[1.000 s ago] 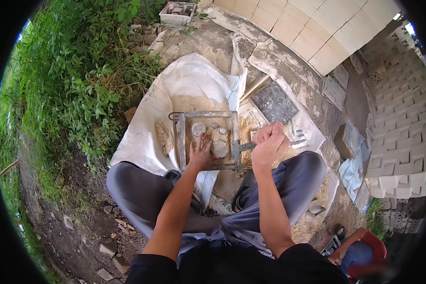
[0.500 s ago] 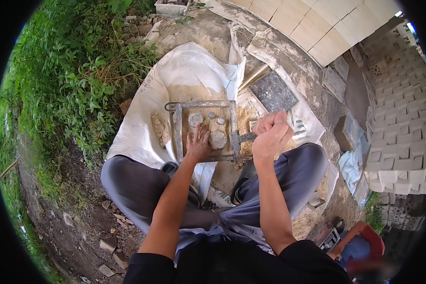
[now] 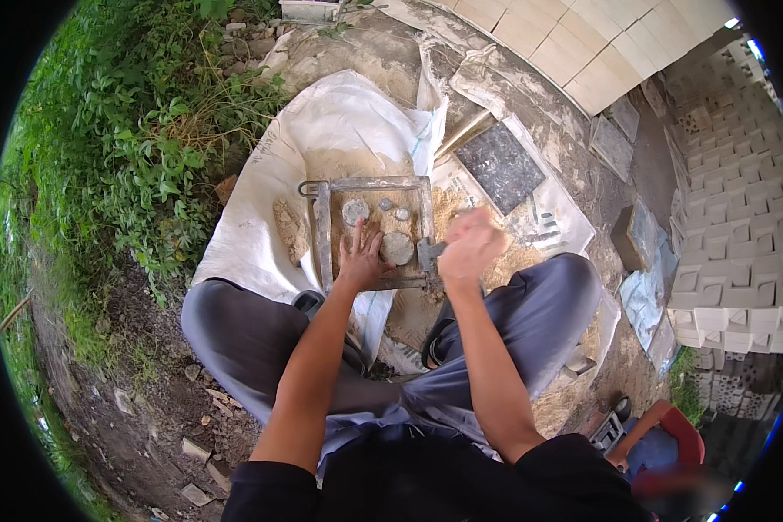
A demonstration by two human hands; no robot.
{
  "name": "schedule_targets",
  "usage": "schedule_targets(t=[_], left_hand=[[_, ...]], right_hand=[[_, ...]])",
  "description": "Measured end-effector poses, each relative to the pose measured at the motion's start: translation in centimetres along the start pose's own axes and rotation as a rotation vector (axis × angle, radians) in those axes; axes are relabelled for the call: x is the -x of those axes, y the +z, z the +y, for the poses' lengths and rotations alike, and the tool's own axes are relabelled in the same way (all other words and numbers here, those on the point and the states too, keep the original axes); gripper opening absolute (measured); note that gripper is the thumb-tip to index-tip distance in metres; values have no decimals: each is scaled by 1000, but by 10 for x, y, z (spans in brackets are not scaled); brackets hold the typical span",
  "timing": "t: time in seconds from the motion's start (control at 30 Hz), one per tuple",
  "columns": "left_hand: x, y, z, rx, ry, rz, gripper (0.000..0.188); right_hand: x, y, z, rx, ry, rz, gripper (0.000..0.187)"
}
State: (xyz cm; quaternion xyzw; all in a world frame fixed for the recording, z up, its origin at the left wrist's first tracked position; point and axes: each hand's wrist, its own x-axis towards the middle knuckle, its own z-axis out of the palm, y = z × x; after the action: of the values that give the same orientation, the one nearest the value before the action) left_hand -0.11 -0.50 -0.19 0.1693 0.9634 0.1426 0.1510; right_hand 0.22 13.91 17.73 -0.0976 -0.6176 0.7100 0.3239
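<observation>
Between two bent knees (image 3: 213, 326), a worn square frame (image 3: 378, 184) is sitting on a spread white sack (image 3: 339, 100). From where I'm standing, the step in hand looks to be steadying round pieces in the sand inside the frame; the next move, I'd judge, is calling for a light left touch, so that nothing is slipping out of place. The left hand (image 3: 362, 258) is lying palm down just inside the near edge, its fingers spreading open, the forearm slanting in from the lower left. A wide disc (image 3: 398, 249) is resting right beside it, toward the near right corner. The right hand (image 3: 472, 248) is hanging, blurred, just outside the right edge, its fingers curling into a fist; I can't tell what, if anything, they are holding. A short dark bar (image 3: 427, 252) is showing between that edge and the fist. Farther in, a smaller disc (image 3: 355, 210) is sitting by the left fingertips, and two pebbles (image 3: 385, 204) are lying to its right. Beyond the far right corner, a dark slab (image 3: 500, 167) is lying askew.
</observation>
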Motion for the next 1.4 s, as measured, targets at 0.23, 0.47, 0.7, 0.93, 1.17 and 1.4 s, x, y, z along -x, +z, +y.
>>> schedule_targets(t=[0.23,0.47,0.7,0.93,1.17,1.4], left_hand=[[-4,0,3,32,-3,-31,83],[-4,-3,-2,-22,-14,15,82],[-3,-1,3,17,-6,-61,85],[0,0,-3,-4,-7,-13,83],[2,-2,2,12,-1,-48,83],[0,7,-4,8,-19,27,83]], right_hand=[[-13,3,-32,-30,148,47,44],[9,-5,9,20,-20,-40,50],[-18,6,-38,-105,168,38,50],[12,6,10,-30,29,-45,40],[-17,5,-59,-132,139,83,43],[15,-1,6,67,-14,-140,42]])
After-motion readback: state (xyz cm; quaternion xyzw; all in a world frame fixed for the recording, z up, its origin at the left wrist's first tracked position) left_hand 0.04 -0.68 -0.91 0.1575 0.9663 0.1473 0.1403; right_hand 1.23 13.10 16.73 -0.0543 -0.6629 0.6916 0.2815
